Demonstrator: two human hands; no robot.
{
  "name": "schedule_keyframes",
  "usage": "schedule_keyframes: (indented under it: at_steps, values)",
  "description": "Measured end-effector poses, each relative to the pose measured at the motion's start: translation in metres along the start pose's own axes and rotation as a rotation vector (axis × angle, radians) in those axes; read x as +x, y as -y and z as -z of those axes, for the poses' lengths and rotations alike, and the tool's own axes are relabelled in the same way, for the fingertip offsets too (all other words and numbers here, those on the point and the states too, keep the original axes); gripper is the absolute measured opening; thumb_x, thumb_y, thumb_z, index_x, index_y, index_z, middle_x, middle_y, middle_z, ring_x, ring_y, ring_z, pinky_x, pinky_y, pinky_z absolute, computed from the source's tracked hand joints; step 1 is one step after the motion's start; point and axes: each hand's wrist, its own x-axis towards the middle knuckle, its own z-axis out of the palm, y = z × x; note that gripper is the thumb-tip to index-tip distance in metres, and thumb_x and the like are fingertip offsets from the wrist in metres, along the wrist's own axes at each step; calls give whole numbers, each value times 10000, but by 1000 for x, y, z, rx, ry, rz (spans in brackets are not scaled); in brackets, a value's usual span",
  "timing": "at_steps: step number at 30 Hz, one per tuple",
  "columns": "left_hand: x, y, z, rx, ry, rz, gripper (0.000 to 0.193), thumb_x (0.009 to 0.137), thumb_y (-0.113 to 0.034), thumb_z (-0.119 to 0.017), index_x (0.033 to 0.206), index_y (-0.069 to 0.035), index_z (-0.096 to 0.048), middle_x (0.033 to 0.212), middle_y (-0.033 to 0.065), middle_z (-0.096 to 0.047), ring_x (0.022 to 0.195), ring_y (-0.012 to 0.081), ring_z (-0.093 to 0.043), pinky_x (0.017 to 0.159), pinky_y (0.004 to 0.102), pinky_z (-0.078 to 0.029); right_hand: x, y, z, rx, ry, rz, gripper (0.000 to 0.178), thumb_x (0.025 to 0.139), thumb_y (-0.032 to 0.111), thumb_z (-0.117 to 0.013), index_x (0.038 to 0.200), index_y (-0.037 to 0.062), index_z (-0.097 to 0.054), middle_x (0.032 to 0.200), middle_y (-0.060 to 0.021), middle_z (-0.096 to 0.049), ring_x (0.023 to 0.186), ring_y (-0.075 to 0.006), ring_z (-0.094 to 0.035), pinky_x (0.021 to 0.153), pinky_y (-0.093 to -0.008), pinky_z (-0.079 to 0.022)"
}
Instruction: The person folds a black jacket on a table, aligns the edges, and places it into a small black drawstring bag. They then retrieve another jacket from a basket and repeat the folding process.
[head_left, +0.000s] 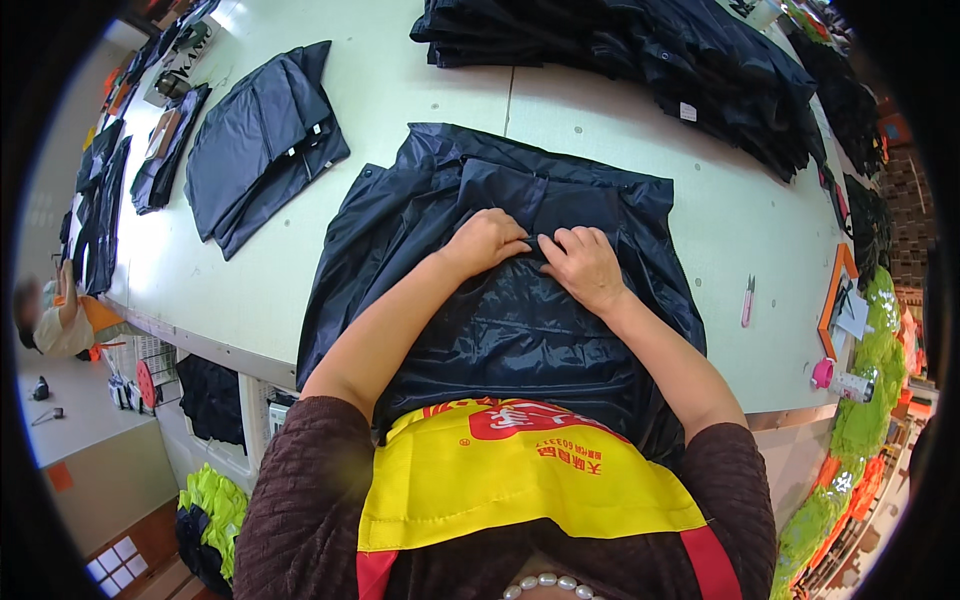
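Watching remotely, I saw left hand and right hand, fingers nearly closed, pinching the glossy dark-navy fabric garment spread at near centre. Judged it unfinished; flat-folded dark fabric stack, far left, looked done.

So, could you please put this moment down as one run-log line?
Left hand: touching dark garment | Right hand: touching it, close by | Garment: lying on pale table | Pink-handled snips: right of it

Red lettering on yellow apron
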Motion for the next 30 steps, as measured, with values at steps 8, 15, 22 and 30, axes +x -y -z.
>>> schedule_keyframes:
  at_steps: [8,15,22,30]
  values:
    - [20,-22,15,191,-181,-48,279,767,-275,-690,956,-73,-648,873,92,-626,921,243,-571,803,349,-441,-8,-56,-39,469,193,-242,251,769,283,-662,889,63,-659,763,-63,-586,754,-251,-568,669,-346,-481]
    - [35,9,20,171,42,-2,212,788,-297,-651,799,-90,-697,799,37,-651,848,230,-573,772,353,-434,15,-36,-4,51,7,-39,264,718,249,-702,899,71,-628,838,-32,-579,834,-216,-540,765,-328,-438]
    - [47,-4,18,325,-289,1,262,763,-305,-670,931,-104,-680,935,29,-641,957,231,-552,853,385,-405,1,-70,-42,336,70,-271,174,777,239,-661,826,72,-654,768,-78,-612,752,-259,-574,683,-349,-480]
    - [53,25,18,285,8,13,216,778,-292,-649,925,-136,-679,883,18,-650,936,194,-550,867,374,-358,44,-68,-16,77,-39,-45,233,743,300,-680,814,83,-637,750,-64,-563,752,-257,-540,686,-367,-471]
